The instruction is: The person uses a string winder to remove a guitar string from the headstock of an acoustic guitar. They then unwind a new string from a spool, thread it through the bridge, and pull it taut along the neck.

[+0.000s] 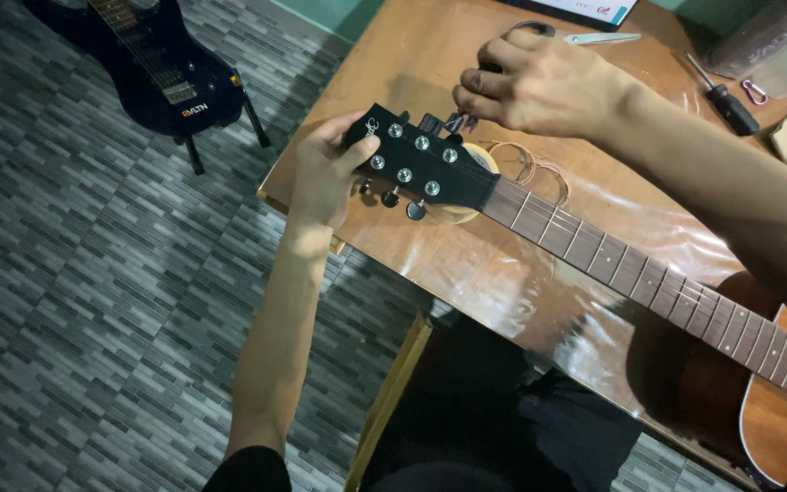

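Note:
An acoustic guitar lies across my lap, its black headstock [421, 166] with silver tuning posts pointing left and its fretted neck [649, 278] running to the brown body [767, 410] at lower right. No strings show on the neck. My left hand [325, 173] grips the end of the headstock from the left. My right hand [539, 87] is closed around a small dark tool at the tuning pegs on the headstock's far edge.
A brown wooden table [430, 46] lies beyond the neck, carrying coiled copper-coloured guitar strings [526, 164], a black-handled screwdriver [730, 105], a small silver tool [603, 38] and a clear plastic bag [776, 36]. A black electric guitar [161, 68] stands on the grey tiled floor at upper left.

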